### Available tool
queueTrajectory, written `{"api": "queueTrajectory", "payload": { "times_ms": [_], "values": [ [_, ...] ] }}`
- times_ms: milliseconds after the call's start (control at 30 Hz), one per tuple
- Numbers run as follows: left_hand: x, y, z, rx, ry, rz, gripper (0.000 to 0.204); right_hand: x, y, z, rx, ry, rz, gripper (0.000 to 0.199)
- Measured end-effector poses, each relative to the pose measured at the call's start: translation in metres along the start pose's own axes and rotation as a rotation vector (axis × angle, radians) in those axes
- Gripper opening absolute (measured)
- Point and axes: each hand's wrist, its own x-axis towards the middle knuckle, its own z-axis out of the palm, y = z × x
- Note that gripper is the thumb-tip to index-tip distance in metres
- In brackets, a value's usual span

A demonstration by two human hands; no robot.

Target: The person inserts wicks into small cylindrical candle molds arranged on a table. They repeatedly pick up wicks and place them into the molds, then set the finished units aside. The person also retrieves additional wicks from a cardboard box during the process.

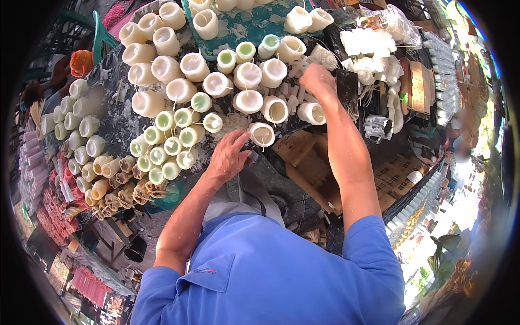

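White and pale green cup-shaped candles with wicks crowd the dark table. My left hand [228, 155] lies at the near edge with fingers stretched and thumb apart, beside a white candle [261, 135]. A small greyish piece [252, 157] shows by its thumb; whether the two touch is unclear. Farther right, my right hand [318, 81] reaches over a heap of small white wax pieces [293, 103], its fingers curled down. What they grip is hidden. Below that hand, another white candle [311, 113] lies tilted on its side.
Several small green candles [172, 145] stand left of my left hand. A green tray [244, 26] holds more candles at the back. White wax lumps [368, 43] and a wooden block [420, 86] lie right. Below the table edge is an open cardboard box [303, 173].
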Motion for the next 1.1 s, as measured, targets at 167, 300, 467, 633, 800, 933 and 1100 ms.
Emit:
{"api": "queueTrajectory", "payload": {
  "times_ms": [167,300,467,633,800,933,1100],
  "values": [
    [-0.002,0.0,0.003,-0.023,-0.025,0.0,0.054,-0.005,-0.013,0.022,-0.278,-0.175,-0.062,0.036],
    [-0.005,0.002,0.001,-0.017,-0.018,-0.003,0.05,0.016,-0.008,0.044,-0.218,-0.24,-0.013,0.035],
    [-0.015,0.008,-0.009,-0.014,0.033,-0.012,0.046,0.015,0.014,0.023,0.183,-0.157,-0.041,0.019],
    [-0.011,0.039,-0.031,-0.03,0.185,-0.068,0.038,-0.058,0.06,-0.035,0.606,-0.236,-0.164,0.028],
    [0.017,0.085,-0.046,-0.547,0.171,-0.163,0.045,-0.182,0.079,-0.035,0.759,-0.318,-0.581,0.021],
    [0.016,0.094,-0.038,-1.045,-0.102,-0.317,0.041,-0.25,0.063,0.002,1.037,-0.601,-0.527,0.022],
    [-0.012,0.08,-0.025,-1.159,-0.157,-0.488,0.025,-0.281,0.043,0.04,1.179,-0.499,-0.388,0.015]
  ]
}}
